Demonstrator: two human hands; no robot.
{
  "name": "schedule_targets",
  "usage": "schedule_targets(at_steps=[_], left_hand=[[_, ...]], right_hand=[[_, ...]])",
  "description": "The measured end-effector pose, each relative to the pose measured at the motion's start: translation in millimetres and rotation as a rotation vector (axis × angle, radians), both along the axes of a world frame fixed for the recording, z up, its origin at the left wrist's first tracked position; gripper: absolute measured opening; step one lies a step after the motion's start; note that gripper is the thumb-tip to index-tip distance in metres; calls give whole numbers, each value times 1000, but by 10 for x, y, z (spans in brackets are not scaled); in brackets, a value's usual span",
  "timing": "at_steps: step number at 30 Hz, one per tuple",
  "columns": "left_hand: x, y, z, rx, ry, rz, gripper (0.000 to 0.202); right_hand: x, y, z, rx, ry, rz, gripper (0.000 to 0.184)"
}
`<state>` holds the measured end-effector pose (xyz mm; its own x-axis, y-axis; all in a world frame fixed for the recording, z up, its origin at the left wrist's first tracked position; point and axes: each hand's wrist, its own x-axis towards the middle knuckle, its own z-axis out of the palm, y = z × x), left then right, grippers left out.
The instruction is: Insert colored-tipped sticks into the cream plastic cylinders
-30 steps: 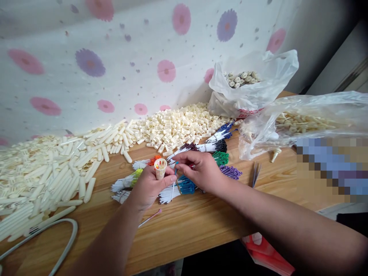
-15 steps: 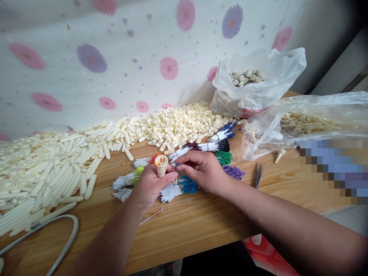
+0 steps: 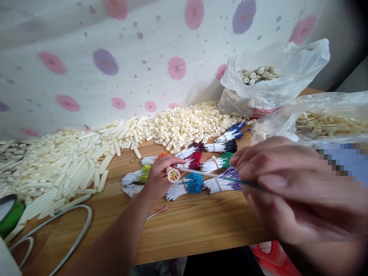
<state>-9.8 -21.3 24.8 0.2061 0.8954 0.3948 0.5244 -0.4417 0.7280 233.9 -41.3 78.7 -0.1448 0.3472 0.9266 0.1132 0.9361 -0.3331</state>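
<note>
My left hand point(image 3: 158, 177) is closed around a slotted cream plastic sleeve point(image 3: 173, 174), its open end facing me with small coloured bits inside. Close to the camera and blurred, my right hand point(image 3: 283, 188) pinches a thin whitish-and-teal stick point(image 3: 212, 174); its far tip lies near the left fingers, and I cannot tell its exact kind. Behind the hands lie banded bundles of thin white pen refills with coloured ends, among them a light-blue bundle point(image 3: 185, 186), a purple bundle point(image 3: 220, 183) and a green bundle point(image 3: 216, 162). One pink-ended refill point(image 3: 157, 212) lies loose in front.
Cream slotted sleeves point(image 3: 189, 122) are heaped at the back, with cream tubes point(image 3: 83, 165) piled on the left. A white cable point(image 3: 76, 245) loops at front left. Plastic bags of parts point(image 3: 258, 96) stand at back right. A red object point(image 3: 271, 257) shows below the table edge.
My right hand has left the left hand and come right and nearer the camera, with the thin stick in its fingers. The sleeve has tipped toward me. The view has shifted left.
</note>
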Motion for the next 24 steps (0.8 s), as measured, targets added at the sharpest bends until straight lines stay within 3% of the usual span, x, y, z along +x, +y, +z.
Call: schedule_targets(at_steps=[4,12,20,24], left_hand=[[51,-10,19,-33,-20,-21,12],[69,-20,42,-18,-20,-47,16],[-27,48,-45,61,13,-74,12],[-91,59,-74,113,90,-85,23]], right_hand=[[-58,-47,68,83,-92,73,23],[-311,77,-157,92,-99,90,15],[-420,112,-207,13,-67,68,15],[-450,163,-278,28,-113,76,16]])
